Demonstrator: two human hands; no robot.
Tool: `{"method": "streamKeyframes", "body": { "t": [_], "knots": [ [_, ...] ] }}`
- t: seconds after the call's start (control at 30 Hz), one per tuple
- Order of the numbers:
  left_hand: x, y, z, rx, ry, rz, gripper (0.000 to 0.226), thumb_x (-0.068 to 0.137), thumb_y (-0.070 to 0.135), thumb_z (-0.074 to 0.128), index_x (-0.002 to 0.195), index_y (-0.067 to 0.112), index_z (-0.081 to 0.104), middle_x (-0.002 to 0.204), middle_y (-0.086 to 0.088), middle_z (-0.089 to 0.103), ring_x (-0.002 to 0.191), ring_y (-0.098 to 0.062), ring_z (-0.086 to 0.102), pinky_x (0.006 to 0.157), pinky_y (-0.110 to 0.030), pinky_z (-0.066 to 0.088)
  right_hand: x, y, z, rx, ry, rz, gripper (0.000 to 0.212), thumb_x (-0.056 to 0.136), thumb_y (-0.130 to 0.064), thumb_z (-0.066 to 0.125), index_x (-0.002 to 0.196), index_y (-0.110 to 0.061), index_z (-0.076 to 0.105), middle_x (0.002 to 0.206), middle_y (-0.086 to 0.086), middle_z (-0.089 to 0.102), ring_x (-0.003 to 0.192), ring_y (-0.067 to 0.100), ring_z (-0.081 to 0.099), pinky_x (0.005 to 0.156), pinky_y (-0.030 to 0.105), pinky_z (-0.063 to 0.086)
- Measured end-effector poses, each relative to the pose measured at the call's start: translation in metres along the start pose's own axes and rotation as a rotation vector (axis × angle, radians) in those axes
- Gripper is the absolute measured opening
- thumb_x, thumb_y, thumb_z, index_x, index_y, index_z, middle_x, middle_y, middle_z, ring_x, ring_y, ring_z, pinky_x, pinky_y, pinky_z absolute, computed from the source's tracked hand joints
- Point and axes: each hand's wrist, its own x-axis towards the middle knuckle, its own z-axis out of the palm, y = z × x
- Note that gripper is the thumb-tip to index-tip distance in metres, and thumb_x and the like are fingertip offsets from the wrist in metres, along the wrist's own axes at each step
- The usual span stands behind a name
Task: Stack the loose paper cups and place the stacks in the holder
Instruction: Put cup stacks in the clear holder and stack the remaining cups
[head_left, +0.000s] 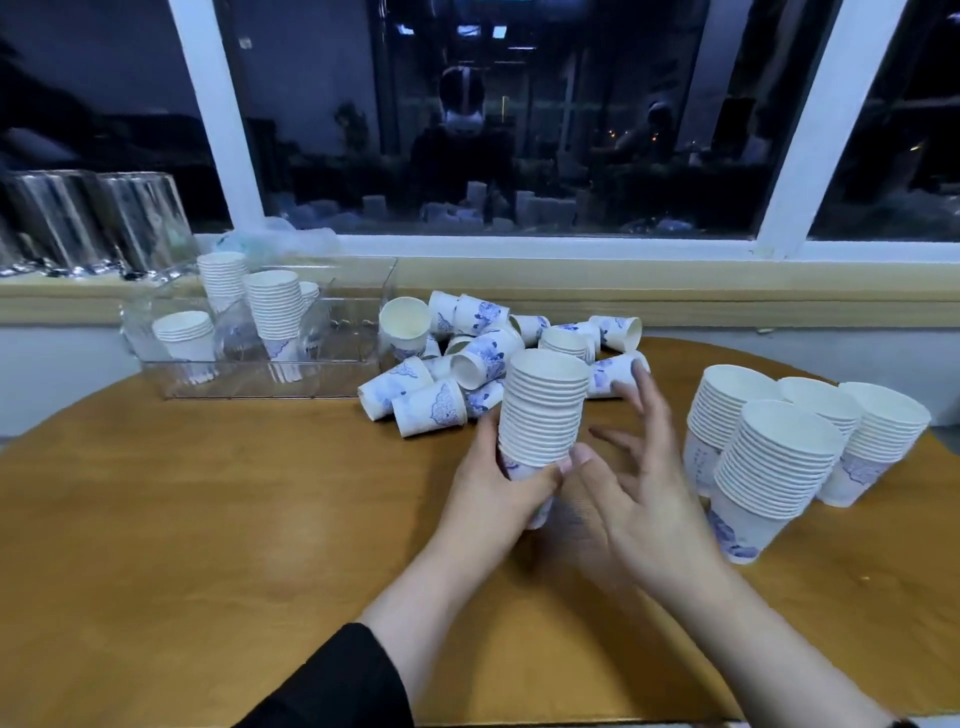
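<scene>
open: bare table (208, 519) near and left, up to the holder (260, 371) | blocked far centre: loose cups (467, 358) heaped just right of the holder | blocked right: four cup stacks (779, 447) clustered | narrow gap between heap and stacks

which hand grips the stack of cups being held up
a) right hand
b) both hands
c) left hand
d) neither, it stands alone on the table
c: the left hand wraps around the base of the held stack, while the right hand is beside it with fingers spread, gripping nothing.
</scene>
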Motion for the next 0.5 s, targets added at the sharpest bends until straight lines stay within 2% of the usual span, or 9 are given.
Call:
{"method": "streamKeyframes", "body": {
  "t": [0.1,0.17,0.23,0.3,0.37,0.43,0.5],
  "knots": [
    [-0.006,0.011,-0.039,-0.007,0.024,0.008,0.058,0.063,0.045,0.080,0.116,0.043,0.056,0.101,0.002,0.073,0.087,-0.024,0.069,0.072,-0.054,0.061,0.025,-0.036,0.017,-0.076,-0.178,-0.111,0.064,0.086,-0.053,0.053,0.143,-0.055,0.025,0.154,-0.026,0.024,0.137,-0.006,0.034,0.104,0.029,0.047],
    [-0.010,0.019,-0.065,0.015,0.060,0.042,0.057,0.068,0.041,0.081,0.120,0.040,0.057,0.101,0.001,0.073,0.083,-0.021,0.067,0.071,-0.051,0.058,0.037,-0.052,0.035,-0.097,-0.226,-0.157,0.051,0.087,-0.052,0.049,0.136,-0.047,0.037,0.151,-0.022,0.034,0.128,-0.017,0.037,0.100,0.016,0.045],
    [-0.012,0.024,-0.094,0.080,0.127,0.083,0.062,0.071,0.039,0.081,0.127,0.039,0.054,0.109,0.009,0.072,0.093,-0.012,0.068,0.082,-0.044,0.059,0.045,-0.067,0.060,-0.077,-0.252,-0.177,0.038,0.089,-0.047,0.048,0.127,-0.045,0.043,0.146,-0.019,0.043,0.116,-0.022,0.043,0.086,0.001,0.039],
    [-0.014,0.027,-0.122,0.136,0.180,0.125,0.067,0.072,0.039,0.080,0.132,0.039,0.051,0.116,0.013,0.070,0.104,-0.009,0.067,0.089,-0.041,0.056,0.050,-0.080,0.083,-0.077,-0.269,-0.181,0.032,0.091,-0.044,0.049,0.122,-0.043,0.046,0.143,-0.019,0.048,0.108,-0.022,0.048,0.080,-0.002,0.037],
    [-0.017,0.027,-0.151,0.165,0.222,0.145,0.068,0.073,0.039,0.081,0.133,0.041,0.050,0.117,0.013,0.069,0.103,-0.009,0.066,0.086,-0.040,0.056,0.055,-0.094,0.108,-0.077,-0.301,-0.184,0.036,0.088,-0.048,0.049,0.123,-0.045,0.046,0.141,-0.024,0.047,0.106,-0.027,0.046,0.078,-0.003,0.037],
    [-0.018,0.026,-0.179,0.173,0.253,0.173,0.063,0.077,0.035,0.081,0.132,0.043,0.050,0.114,0.013,0.070,0.096,-0.007,0.066,0.080,-0.036,0.057,0.058,-0.103,0.138,0.024,-0.364,-0.149,0.049,0.088,-0.045,0.058,0.133,-0.049,0.039,0.136,-0.031,0.047,0.109,-0.023,0.050,0.085,0.003,0.042],
    [-0.019,0.024,-0.200,0.205,0.286,0.206,0.059,0.083,0.031,0.077,0.130,0.050,0.048,0.114,0.014,0.068,0.095,-0.004,0.065,0.079,-0.031,0.055,0.060,-0.105,0.167,0.186,-0.406,-0.087,0.074,0.082,-0.043,0.073,0.140,-0.053,0.028,0.132,-0.029,0.051,0.119,-0.003,0.057,0.100,0.029,0.049]
  ]
}}
